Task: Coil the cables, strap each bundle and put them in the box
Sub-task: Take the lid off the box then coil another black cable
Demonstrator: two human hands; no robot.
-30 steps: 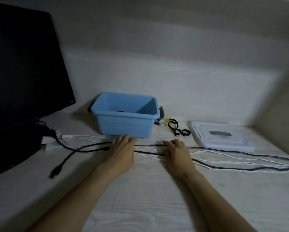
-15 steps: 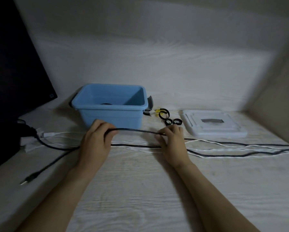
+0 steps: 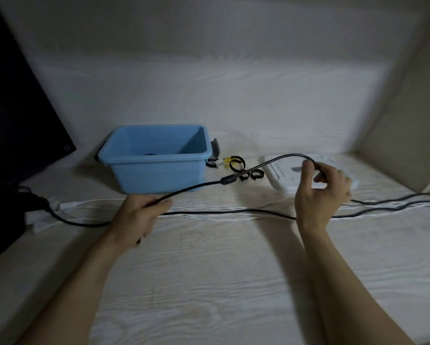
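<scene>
Coiling barely begun: left hand [image 3: 136,217] and right hand [image 3: 319,192] both grip the black cable [image 3: 196,188], lifted near the box [image 3: 156,158]. No bundle strapped; straps [image 3: 236,163] lie right of box.

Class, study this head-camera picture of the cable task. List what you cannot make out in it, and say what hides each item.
Head view only:
- Inside the blue box: its front wall hides the floor; only a dark sliver shows.
- Black cable: the left hand and right hand cover it at each grip.
- Cables' far ends: cut off by the right edge.
- Straps: too small to count surely.
</scene>
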